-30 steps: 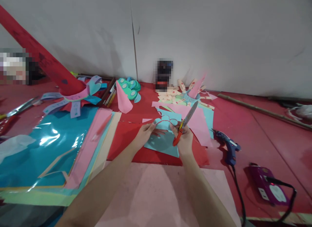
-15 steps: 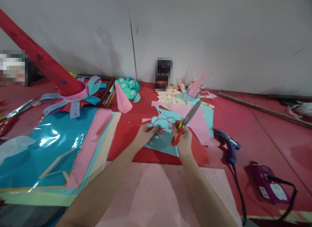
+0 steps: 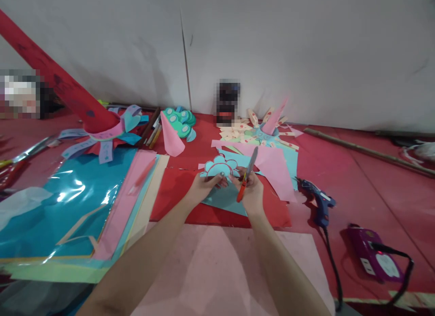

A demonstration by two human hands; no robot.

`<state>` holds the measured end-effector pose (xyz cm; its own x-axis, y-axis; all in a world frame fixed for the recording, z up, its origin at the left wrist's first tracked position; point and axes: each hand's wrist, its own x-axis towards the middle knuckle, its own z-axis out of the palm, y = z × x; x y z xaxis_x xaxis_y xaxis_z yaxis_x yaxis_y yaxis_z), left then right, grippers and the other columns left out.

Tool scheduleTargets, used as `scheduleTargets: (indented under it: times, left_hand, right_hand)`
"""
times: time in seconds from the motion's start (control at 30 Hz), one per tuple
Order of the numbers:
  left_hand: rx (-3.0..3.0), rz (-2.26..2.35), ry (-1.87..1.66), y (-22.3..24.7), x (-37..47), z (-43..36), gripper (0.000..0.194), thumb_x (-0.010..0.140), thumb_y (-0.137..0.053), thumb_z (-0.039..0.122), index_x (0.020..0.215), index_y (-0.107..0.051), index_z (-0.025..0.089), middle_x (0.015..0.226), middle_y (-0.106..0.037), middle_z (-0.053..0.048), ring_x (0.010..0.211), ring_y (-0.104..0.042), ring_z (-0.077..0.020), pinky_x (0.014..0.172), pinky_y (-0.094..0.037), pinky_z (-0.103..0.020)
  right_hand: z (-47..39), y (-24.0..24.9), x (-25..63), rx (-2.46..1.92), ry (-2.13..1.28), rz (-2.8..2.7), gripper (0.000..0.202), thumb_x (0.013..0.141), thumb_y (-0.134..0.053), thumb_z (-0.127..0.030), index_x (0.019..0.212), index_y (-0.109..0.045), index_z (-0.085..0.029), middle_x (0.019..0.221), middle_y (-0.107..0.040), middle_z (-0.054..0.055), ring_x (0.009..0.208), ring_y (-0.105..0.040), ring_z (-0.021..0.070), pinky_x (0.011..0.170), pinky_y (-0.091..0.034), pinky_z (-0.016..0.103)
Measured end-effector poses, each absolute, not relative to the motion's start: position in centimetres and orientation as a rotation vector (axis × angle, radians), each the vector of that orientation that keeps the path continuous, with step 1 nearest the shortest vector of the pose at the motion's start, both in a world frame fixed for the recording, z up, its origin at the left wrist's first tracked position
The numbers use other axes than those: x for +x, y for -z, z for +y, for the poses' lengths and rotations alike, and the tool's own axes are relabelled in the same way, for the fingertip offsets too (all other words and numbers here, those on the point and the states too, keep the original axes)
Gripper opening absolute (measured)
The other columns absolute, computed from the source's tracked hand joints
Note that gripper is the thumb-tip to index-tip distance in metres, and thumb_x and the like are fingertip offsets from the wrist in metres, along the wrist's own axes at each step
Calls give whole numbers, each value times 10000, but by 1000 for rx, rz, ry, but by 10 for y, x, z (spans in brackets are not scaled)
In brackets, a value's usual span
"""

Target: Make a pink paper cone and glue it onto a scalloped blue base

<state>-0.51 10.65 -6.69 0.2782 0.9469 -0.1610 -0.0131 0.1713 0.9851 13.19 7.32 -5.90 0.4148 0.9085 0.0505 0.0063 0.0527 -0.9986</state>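
Note:
A light-blue paper flower cutout (image 3: 220, 168) with a red-drawn outline is held up in front of me. My left hand (image 3: 202, 188) pinches its lower left edge between thumb and fingers. In my right hand (image 3: 253, 193) is a pair of scissors (image 3: 250, 164) with orange and yellow handles, blades together and pointing up and away. The thumb and fingertips of that same hand also touch the flower's lower right edge. Beneath both hands a blue-green paper sheet (image 3: 220, 201) lies on red paper (image 3: 176, 193).
A glue gun (image 3: 321, 203) and a purple power box (image 3: 374, 255) with cables lie at right. Stacked coloured sheets (image 3: 91, 184) and a red cone (image 3: 74, 98) are at left. Behind stand a small pink cone (image 3: 171, 137), green cutouts (image 3: 180, 123) and a petalled ring (image 3: 267, 132).
The scissors have turned more upright and edge-on, their tip shifting left and down. The flower has tilted so more of its face shows. My left hand has barely moved.

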Motion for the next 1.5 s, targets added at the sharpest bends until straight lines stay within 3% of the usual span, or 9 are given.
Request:
scheduleTargets:
  times: [0.27, 0.43, 0.8, 1.2, 1.5]
  left_hand:
    - [1204, 1036, -923, 62, -5, 105, 396, 653, -681, 562, 595, -657, 171, 612, -701, -50, 587, -662, -176, 635, -547, -289]
    - [1207, 1051, -918, 58, -5, 103, 367, 662, -685, 532, 606, -675, 169, 612, -707, -58, 576, -662, -166, 576, -532, -254]
    - [1217, 1043, -886, 57, -7, 103, 269, 656, -684, 450, 627, -673, 183, 642, -716, -47, 596, -667, -168, 580, -532, -258]
    - [1141, 1000, -961, 69, -5, 106, 460, 690, -657, 586, 829, -666, 147, 820, -757, -112, 722, -721, -238, 610, -560, -309]
    - [1079, 1162, -1084, 67, -11, 111, 358, 655, -713, 496, 754, -686, 153, 763, -757, -77, 722, -723, -251, 650, -572, -338]
  right_hand:
    - [72, 56, 133, -1345, -886, -931, 316, 628, -741, -365, 851, -617, -180, 736, -622, 3, 671, -591, 147, 643, -506, 297]
    - [73, 55, 133, -1350, -929, -899, 316, 602, -752, -358, 824, -615, -179, 768, -645, 19, 716, -607, 163, 675, -507, 303]
    - [70, 59, 132, -1350, -905, -905, 285, 683, -704, -375, 867, -613, -177, 786, -646, 19, 698, -589, 143, 678, -498, 290]
    - [72, 55, 135, -1355, -861, -859, 333, 690, -700, -419, 902, -629, -172, 745, -627, 8, 662, -569, 132, 655, -468, 279]
    - [70, 56, 137, -1351, -804, -879, 303, 739, -665, -470, 766, -529, -200, 699, -486, -39, 651, -474, 101, 685, -468, 272]
